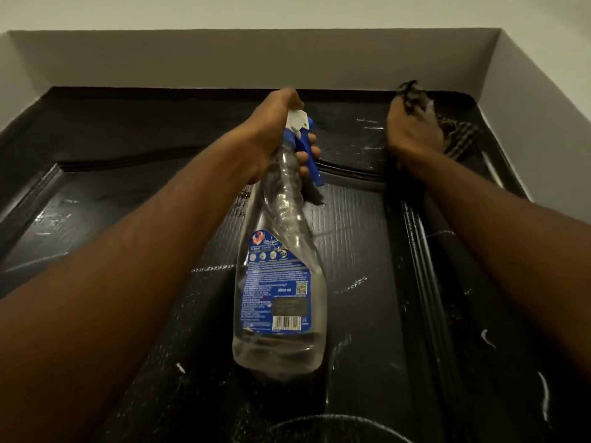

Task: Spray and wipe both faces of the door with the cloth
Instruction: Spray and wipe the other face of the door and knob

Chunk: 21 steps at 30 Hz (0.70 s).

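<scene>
Nearest the camera hangs the rounded base of a clear plastic spray bottle (281,282) with a blue printed label, a little liquid pooled at its bottom. It tilts up and away toward its neck in the middle of the view. Behind it runs the black wood-grained panelled door (367,235), streaked with pale wet marks. Farther up, the left hand (275,135) grips the bottle's neck, fingers curled round the blue trigger (311,161) under the white nozzle (299,118). To the right, about as far, the right hand (412,132) clutches a bunched dark checked cloth (460,139) against the door's upper right corner. Farthest, a pale wall recess (256,59) frames the door's top edge.
</scene>
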Each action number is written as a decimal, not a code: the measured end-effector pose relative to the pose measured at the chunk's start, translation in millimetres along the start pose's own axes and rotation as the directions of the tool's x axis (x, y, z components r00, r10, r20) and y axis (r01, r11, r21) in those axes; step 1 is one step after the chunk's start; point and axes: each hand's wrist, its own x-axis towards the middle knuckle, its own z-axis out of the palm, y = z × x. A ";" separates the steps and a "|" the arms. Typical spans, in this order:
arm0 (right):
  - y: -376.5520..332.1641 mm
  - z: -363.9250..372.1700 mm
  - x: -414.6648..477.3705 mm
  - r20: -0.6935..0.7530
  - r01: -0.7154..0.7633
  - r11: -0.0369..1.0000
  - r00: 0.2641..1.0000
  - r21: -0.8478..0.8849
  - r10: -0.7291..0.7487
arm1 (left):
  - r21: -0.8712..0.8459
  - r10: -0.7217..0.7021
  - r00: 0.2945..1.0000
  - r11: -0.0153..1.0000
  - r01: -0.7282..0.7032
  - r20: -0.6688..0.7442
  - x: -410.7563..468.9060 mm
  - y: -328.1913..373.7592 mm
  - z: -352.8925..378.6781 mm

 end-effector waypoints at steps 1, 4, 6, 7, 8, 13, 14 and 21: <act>-3.7 4.2 3.1 0.047 0.025 0.994 0.999 -0.103 -0.021 | -0.003 0.015 1.000 1.000 -0.015 -0.019 0.2 0.3 -2.9; -22.1 23.7 8.5 0.184 0.188 0.923 0.974 -0.337 -0.131 | -0.010 0.029 0.997 1.000 -0.030 -0.071 -5.1 1.4 -15.5; -43.0 36.9 4.8 0.297 0.330 0.883 0.926 -0.335 -0.233 | -0.018 0.026 0.997 0.999 -0.027 -0.074 -10.3 2.8 -26.1; -51.3 43.1 1.1 0.363 0.414 0.857 0.883 -0.307 -0.297 | -0.018 0.026 0.997 0.999 -0.028 -0.070 -13.0 3.3 -30.1; -56.6 48.7 -3.8 0.427 0.499 0.823 0.829 -0.272 -0.361 | -0.013 0.029 0.997 0.999 -0.030 -0.067 -15.4 3.7 -33.7; -27.2 25.3 -43.0 0.539 0.609 0.767 0.723 -0.202 -0.432 | 0.014 0.024 0.998 1.000 -0.023 -0.054 -21.3 5.4 -37.0; -16.2 17.0 -47.8 0.511 0.590 0.778 0.748 -0.217 -0.425 | 0.009 0.018 0.999 1.000 -0.018 -0.044 -21.5 6.7 -36.8; -0.9 13.4 0.0 0.271 0.353 0.864 0.925 -0.359 -0.266 | 0.034 0.029 0.999 0.999 -0.027 -0.037 -20.7 15.1 -43.7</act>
